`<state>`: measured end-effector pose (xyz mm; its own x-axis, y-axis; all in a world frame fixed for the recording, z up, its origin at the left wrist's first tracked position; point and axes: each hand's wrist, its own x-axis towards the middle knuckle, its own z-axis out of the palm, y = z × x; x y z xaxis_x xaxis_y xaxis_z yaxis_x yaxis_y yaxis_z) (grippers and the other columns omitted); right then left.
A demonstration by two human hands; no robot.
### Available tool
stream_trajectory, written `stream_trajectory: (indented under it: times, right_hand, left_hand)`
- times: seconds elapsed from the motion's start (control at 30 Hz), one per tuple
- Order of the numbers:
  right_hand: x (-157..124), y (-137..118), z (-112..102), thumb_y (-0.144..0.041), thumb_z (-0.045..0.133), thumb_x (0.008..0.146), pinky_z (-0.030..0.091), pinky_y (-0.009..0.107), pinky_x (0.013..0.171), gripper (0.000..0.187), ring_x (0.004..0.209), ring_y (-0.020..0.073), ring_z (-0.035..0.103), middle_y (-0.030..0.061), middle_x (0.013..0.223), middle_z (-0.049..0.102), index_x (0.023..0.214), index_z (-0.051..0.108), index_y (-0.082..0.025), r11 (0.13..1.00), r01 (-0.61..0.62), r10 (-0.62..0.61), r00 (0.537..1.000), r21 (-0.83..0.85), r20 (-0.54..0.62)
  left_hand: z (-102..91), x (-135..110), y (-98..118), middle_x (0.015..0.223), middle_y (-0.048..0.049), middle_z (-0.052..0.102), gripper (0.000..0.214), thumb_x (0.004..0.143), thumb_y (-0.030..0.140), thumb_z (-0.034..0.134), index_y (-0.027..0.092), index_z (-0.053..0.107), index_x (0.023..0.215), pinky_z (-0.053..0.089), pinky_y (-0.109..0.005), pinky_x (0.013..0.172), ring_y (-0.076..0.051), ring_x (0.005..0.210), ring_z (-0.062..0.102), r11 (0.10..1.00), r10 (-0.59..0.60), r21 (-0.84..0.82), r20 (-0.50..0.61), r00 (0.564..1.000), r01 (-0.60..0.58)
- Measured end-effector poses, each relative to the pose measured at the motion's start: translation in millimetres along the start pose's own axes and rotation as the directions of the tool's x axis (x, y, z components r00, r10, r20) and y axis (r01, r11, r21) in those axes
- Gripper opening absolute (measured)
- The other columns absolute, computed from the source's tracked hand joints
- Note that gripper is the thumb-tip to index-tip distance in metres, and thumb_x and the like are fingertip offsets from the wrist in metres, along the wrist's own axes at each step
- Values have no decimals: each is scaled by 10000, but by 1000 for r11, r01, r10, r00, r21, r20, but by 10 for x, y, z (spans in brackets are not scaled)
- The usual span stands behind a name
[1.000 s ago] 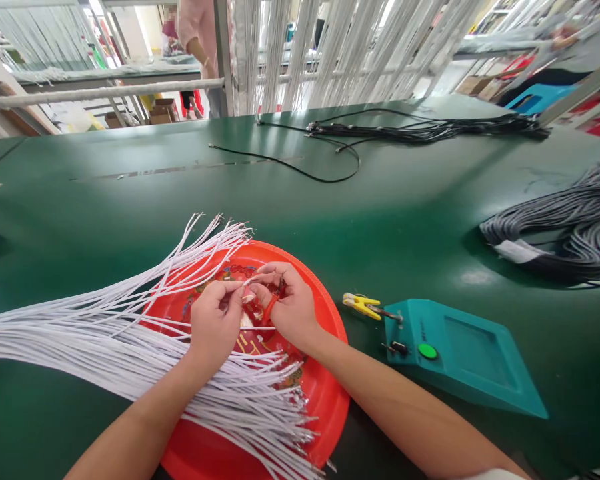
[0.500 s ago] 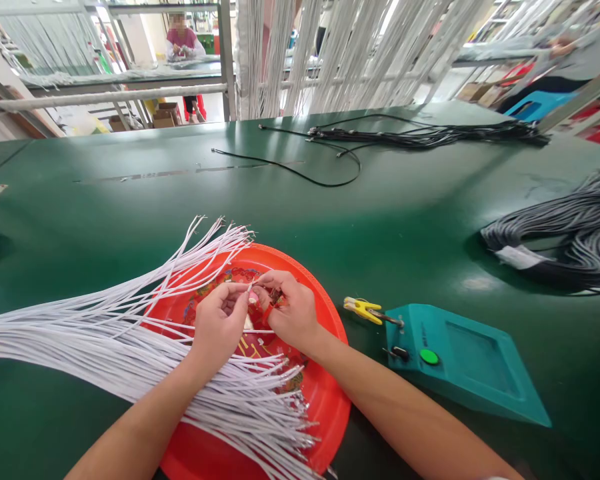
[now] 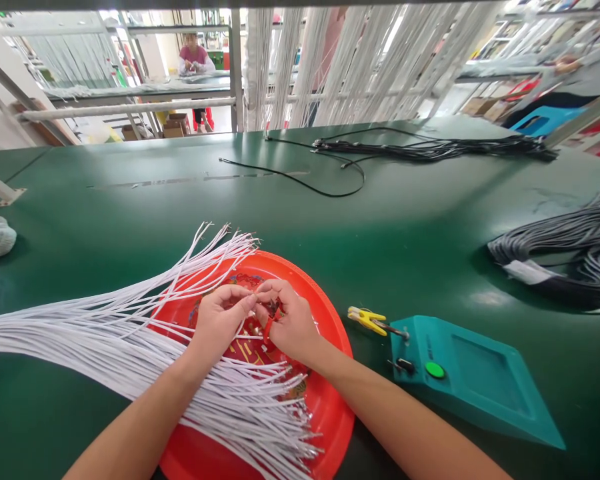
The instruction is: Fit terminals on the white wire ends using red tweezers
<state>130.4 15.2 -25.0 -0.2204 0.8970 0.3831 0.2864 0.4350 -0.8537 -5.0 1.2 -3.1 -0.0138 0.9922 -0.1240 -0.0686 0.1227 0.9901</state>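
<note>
Both my hands meet over a round red tray [image 3: 330, 400] on the green table [image 3: 130, 200]. My left hand [image 3: 219, 323] pinches the end of a thin white wire. My right hand [image 3: 290, 323] is closed too, fingertips against the left hand's, with a red loop or small red tool hooked on a finger. What the right fingers pinch is too small to name. A large bundle of white wires [image 3: 80, 327] fans from the left across the tray, with stripped ends lying over the tray's near side.
A teal box with a green button [image 3: 473, 380] sits right of the tray, a yellow clip [image 3: 366, 319] at its left corner. Black cables [image 3: 430, 148] lie at the back, a grey wire coil [image 3: 570, 250] at right. White cords hang behind; a person sits at a far bench.
The view has tilted up slightly, so everything sits a little lower in the picture. My fingertips have kept working together at the same spot over the tray.
</note>
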Motion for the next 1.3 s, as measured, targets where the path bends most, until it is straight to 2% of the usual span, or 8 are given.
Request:
stream_trajectory:
  times: [0.2, 0.37, 0.53, 0.7, 0.93, 1.13, 1.2, 1.3]
  right_hand:
    - [1, -2, -9, -115, 515, 704, 502, 278, 616, 224, 710, 162, 637, 7, 791, 658, 894, 490, -231, 999, 32, -33, 999, 14, 37]
    - [-2, -1, -2, -131, 523, 713, 512, 283, 624, 218, 702, 158, 637, 6, 796, 650, 903, 493, -234, 999, 33, -33, 999, 32, 9]
    - [25, 15, -5, -193, 541, 760, 515, 297, 647, 170, 711, 159, 632, 18, 806, 651, 918, 487, -226, 999, -34, 36, 998, 42, -46]
    - [45, 50, -15, -212, 539, 782, 508, 307, 662, 162, 704, 161, 627, 12, 784, 652, 932, 480, -228, 998, -62, 62, 995, 3, -79]
    - [6, 118, -48, -111, 521, 709, 503, 308, 675, 315, 771, 187, 638, 46, 873, 667, 1001, 496, -227, 980, 150, -145, 988, -135, 48]
    - [40, 55, -25, -285, 512, 824, 495, 293, 688, 169, 727, 156, 615, 18, 808, 645, 972, 462, -219, 977, -151, 165, 982, 150, -89]
    - [51, 34, -5, -321, 528, 824, 491, 296, 707, 194, 750, 157, 613, 19, 827, 644, 973, 454, -221, 951, -182, 204, 977, 251, -64]
    - [59, 22, 13, -293, 588, 780, 483, 275, 670, 199, 707, 146, 598, 2, 788, 630, 933, 486, -217, 953, -191, 205, 978, 236, -36]
  left_hand:
    - [0, -14, -5, 707, -13, 602, 181, 725, 313, 630, 144, 563, 728, 447, -227, 641, -109, 648, 566, 981, -83, -174, 14, 996, 84]
    - [-7, -10, -27, 728, -5, 575, 204, 735, 345, 616, 150, 560, 757, 443, -211, 629, -97, 653, 545, 977, -105, -184, 1, 994, 103]
    - [0, -18, -22, 685, 0, 589, 247, 790, 382, 536, 144, 602, 804, 428, -198, 556, -86, 574, 515, 998, 1, 70, -86, 996, 5]
    - [-2, -27, -49, 706, -27, 659, 240, 764, 339, 559, 150, 659, 871, 435, -221, 508, -114, 540, 546, 954, 47, 298, -65, 997, -26]
    - [-13, -22, -45, 751, -34, 691, 163, 737, 294, 588, 168, 682, 780, 484, -248, 637, -148, 653, 618, 904, 168, 418, -147, 975, -93]
    - [-5, -22, -57, 736, -29, 671, 198, 736, 321, 585, 146, 663, 787, 468, -233, 606, -136, 637, 596, 917, 144, 396, -200, 969, -54]
    - [2, -24, -67, 734, -32, 671, 198, 733, 324, 586, 147, 665, 774, 467, -237, 615, -137, 638, 593, 915, 130, 399, -180, 975, -48]
    - [8, -26, -82, 716, -35, 673, 188, 732, 317, 586, 152, 670, 763, 458, -236, 590, -137, 616, 585, 914, 123, 402, -151, 981, -52]
